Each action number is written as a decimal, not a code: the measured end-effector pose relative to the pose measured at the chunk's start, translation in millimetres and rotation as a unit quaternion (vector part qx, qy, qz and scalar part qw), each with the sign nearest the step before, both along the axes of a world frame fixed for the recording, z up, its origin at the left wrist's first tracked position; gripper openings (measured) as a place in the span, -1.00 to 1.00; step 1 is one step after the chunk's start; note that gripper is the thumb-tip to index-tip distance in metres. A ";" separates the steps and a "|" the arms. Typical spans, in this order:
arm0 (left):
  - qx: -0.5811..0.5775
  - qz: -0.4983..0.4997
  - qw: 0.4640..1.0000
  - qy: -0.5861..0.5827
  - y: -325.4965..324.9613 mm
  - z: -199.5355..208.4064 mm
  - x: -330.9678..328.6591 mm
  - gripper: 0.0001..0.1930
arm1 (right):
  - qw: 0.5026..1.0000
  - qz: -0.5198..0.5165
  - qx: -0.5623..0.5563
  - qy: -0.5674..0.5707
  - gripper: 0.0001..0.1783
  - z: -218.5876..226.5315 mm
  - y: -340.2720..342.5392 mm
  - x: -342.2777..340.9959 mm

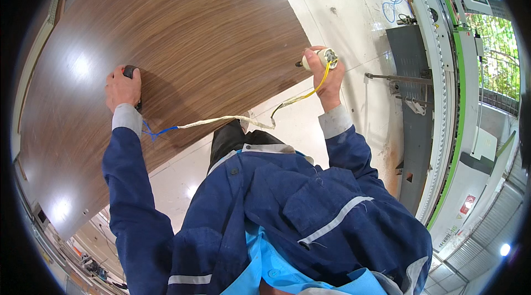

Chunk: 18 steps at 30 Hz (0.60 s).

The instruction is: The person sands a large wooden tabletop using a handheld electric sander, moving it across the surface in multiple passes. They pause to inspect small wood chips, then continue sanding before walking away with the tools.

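My left hand (123,87) is closed round a dark object with a bit of red (130,71) on the brown wood-grain panel (204,35); the fingers cover most of it, so its kind does not show. Out past the panel's right edge, my right hand (327,76) grips an off-white cylinder (316,60) with a dark tip on its left and an end face on the right. Yellow wires (325,78) leave that end. They run into a cord wrapped in pale tape (221,120), which sags across in front of me and turns into blue wire (160,132) near my left wrist.
A long grey and white machine with a green edge (454,129) stands along the right. Blue tubing (392,4) lies on the pale tiled floor (354,24) at the far right. Other equipment and cables (91,264) show at the lower left, beyond the panel.
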<state>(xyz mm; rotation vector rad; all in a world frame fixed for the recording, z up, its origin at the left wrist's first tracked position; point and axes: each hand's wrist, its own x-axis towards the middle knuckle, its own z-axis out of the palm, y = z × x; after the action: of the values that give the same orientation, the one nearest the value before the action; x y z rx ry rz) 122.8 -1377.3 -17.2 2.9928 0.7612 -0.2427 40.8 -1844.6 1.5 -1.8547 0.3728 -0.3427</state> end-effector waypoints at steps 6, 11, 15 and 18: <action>0.004 0.001 1.000 -0.014 -5.5 3.2 6.3 -0.43 | 0.996 0.051 -0.060 0.053 -0.75 -8.0 11.0 -1.1; -0.004 0.005 1.000 -0.012 -4.0 2.2 9.3 -0.42 | 0.993 0.074 -0.088 0.040 -0.72 -15.9 10.5 -0.9; 0.006 0.008 1.000 -0.009 -2.0 1.2 8.8 -0.42 | 0.993 0.079 -0.058 0.060 -0.75 -5.9 6.8 5.3; 0.003 0.003 1.000 -0.011 -1.0 0.6 9.0 -0.43 | 0.995 0.074 -0.047 0.048 -0.74 -1.6 7.9 16.2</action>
<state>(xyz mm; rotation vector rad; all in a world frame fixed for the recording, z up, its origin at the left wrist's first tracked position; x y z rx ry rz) 131.8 -1378.3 -16.6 2.9934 0.7711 -0.2056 57.0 -1836.7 -0.1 -1.9825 0.2869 -0.1721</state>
